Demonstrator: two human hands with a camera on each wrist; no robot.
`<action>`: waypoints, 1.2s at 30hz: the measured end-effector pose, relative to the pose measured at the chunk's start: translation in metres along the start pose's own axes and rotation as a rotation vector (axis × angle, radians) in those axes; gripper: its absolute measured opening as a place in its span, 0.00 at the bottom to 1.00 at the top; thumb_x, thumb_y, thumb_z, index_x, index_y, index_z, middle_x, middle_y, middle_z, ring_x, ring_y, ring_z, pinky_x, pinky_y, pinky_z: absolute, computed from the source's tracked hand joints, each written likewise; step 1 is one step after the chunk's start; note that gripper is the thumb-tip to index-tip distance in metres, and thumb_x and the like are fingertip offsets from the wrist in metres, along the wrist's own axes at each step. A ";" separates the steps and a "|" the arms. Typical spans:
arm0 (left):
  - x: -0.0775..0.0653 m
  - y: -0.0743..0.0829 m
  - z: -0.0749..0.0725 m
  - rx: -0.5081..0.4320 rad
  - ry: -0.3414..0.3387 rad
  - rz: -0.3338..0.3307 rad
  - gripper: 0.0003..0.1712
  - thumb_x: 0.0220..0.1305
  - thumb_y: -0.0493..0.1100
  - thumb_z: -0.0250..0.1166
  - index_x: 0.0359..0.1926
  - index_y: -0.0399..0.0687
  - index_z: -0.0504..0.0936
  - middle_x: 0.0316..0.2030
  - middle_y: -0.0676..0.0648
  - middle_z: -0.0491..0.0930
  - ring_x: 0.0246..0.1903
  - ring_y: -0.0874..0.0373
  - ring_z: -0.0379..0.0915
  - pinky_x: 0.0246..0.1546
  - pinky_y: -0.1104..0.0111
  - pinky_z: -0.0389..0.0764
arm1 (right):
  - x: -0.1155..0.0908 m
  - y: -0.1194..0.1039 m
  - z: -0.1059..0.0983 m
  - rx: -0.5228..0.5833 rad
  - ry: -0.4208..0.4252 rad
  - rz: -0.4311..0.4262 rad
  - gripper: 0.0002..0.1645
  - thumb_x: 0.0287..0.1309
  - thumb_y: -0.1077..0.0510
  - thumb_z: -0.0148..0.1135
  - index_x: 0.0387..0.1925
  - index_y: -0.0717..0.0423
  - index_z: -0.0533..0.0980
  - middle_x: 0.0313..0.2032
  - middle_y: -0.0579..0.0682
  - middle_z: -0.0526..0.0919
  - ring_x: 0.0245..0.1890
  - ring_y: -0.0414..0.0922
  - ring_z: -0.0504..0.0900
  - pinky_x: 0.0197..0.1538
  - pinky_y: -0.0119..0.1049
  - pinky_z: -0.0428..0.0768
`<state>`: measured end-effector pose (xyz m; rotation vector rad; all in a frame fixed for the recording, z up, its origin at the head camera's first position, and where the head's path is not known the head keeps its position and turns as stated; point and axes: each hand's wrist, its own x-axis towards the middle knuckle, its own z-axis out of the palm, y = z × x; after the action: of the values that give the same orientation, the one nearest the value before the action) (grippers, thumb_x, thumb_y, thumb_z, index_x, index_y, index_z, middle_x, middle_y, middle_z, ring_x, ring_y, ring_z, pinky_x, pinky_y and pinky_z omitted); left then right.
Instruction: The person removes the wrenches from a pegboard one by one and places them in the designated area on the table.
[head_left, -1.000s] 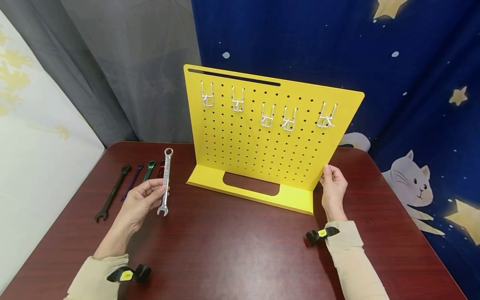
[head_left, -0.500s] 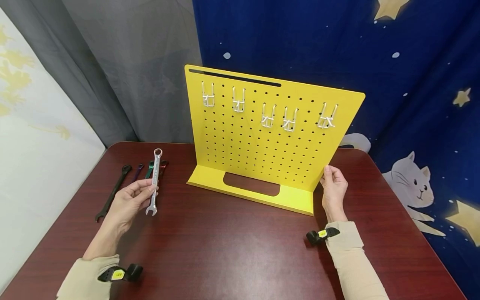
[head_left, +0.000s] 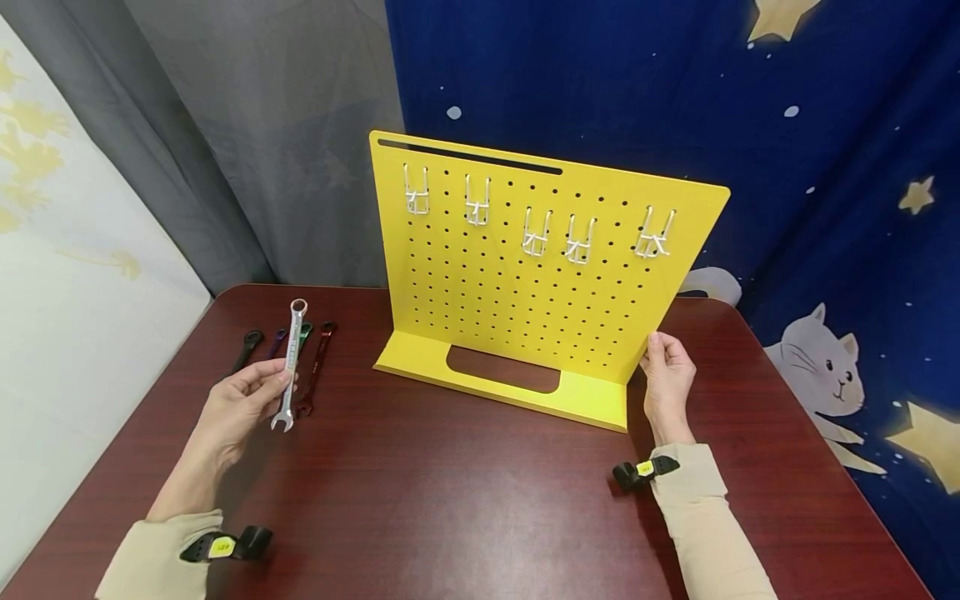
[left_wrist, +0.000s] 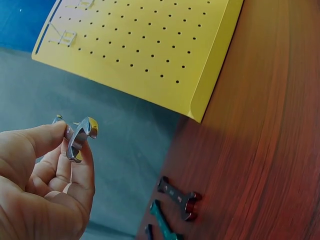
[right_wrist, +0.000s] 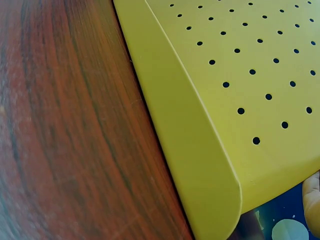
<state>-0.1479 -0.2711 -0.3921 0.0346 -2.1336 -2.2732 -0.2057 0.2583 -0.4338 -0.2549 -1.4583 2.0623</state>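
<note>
My left hand [head_left: 236, 408] pinches a silver combination wrench [head_left: 293, 346] between thumb and fingers, holding it nearly upright above the table's left side. In the left wrist view the wrench's jaw end [left_wrist: 79, 140] points at the camera. Behind and beneath it lie a black wrench [head_left: 246, 352], a purple wrench [head_left: 276, 342], a green wrench [head_left: 304, 332] and a red wrench [head_left: 318, 362], some partly hidden by the hand. My right hand [head_left: 667, 383] grips the right edge of a yellow pegboard [head_left: 525, 287], thumb in front. Only a finger [right_wrist: 312, 202] shows in the right wrist view.
The pegboard stands on its yellow base [head_left: 420, 357] on the dark red-brown table [head_left: 465, 500]. Several white wire hooks [head_left: 416, 202] hang across its upper part. A grey curtain [head_left: 315, 167] and a blue curtain [head_left: 562, 75] hang behind the table.
My left hand has moved left with the silver wrench, which uncovers the red wrench and covers more of the black and purple ones. The right hand and pegboard stay put.
</note>
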 end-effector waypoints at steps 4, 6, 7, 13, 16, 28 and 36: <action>0.000 0.000 -0.006 0.007 0.008 -0.007 0.07 0.62 0.39 0.63 0.37 0.57 0.84 0.30 0.59 0.84 0.29 0.72 0.76 0.27 0.80 0.76 | -0.001 -0.002 0.000 -0.006 -0.002 0.007 0.05 0.61 0.62 0.57 0.30 0.56 0.78 0.27 0.43 0.82 0.29 0.40 0.77 0.36 0.28 0.78; -0.001 0.004 -0.007 0.027 0.014 -0.022 0.08 0.62 0.39 0.63 0.36 0.60 0.84 0.28 0.61 0.83 0.28 0.74 0.74 0.26 0.81 0.75 | -0.002 -0.005 0.001 -0.009 -0.008 0.009 0.05 0.62 0.62 0.56 0.31 0.57 0.78 0.27 0.44 0.82 0.29 0.41 0.76 0.36 0.29 0.78; -0.002 0.005 -0.008 0.027 0.018 -0.023 0.08 0.62 0.39 0.63 0.36 0.60 0.84 0.28 0.61 0.83 0.27 0.74 0.74 0.26 0.81 0.75 | -0.003 -0.007 0.002 -0.009 -0.010 0.011 0.05 0.62 0.62 0.56 0.31 0.57 0.78 0.27 0.44 0.82 0.29 0.41 0.76 0.37 0.29 0.78; -0.001 0.007 -0.015 0.041 0.046 -0.048 0.11 0.63 0.38 0.62 0.35 0.63 0.84 0.27 0.63 0.81 0.27 0.75 0.74 0.26 0.81 0.75 | -0.007 -0.014 0.004 -0.018 -0.019 0.010 0.06 0.62 0.63 0.56 0.31 0.58 0.78 0.27 0.44 0.82 0.29 0.41 0.76 0.38 0.29 0.78; 0.000 0.009 -0.020 0.052 0.056 -0.062 0.11 0.63 0.39 0.62 0.35 0.64 0.84 0.27 0.63 0.82 0.28 0.75 0.75 0.26 0.81 0.75 | -0.005 -0.009 0.002 -0.010 -0.018 0.006 0.06 0.62 0.63 0.56 0.31 0.58 0.78 0.28 0.44 0.82 0.29 0.41 0.77 0.38 0.29 0.79; 0.039 -0.059 -0.097 0.070 0.128 -0.071 0.15 0.57 0.45 0.68 0.47 0.51 0.82 0.32 0.59 0.85 0.28 0.71 0.79 0.23 0.77 0.77 | 0.000 -0.001 0.000 -0.018 -0.014 -0.006 0.06 0.60 0.59 0.59 0.32 0.58 0.78 0.28 0.44 0.82 0.28 0.39 0.76 0.38 0.29 0.78; 0.045 -0.074 -0.118 0.061 0.163 -0.081 0.19 0.55 0.46 0.69 0.48 0.47 0.81 0.31 0.60 0.85 0.26 0.71 0.78 0.22 0.76 0.77 | -0.001 0.000 0.000 -0.020 -0.018 -0.004 0.06 0.60 0.58 0.59 0.32 0.59 0.78 0.28 0.44 0.82 0.29 0.39 0.78 0.39 0.30 0.79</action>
<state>-0.1896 -0.3860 -0.4734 0.3017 -2.1542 -2.1613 -0.2050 0.2584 -0.4339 -0.2421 -1.4892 2.0526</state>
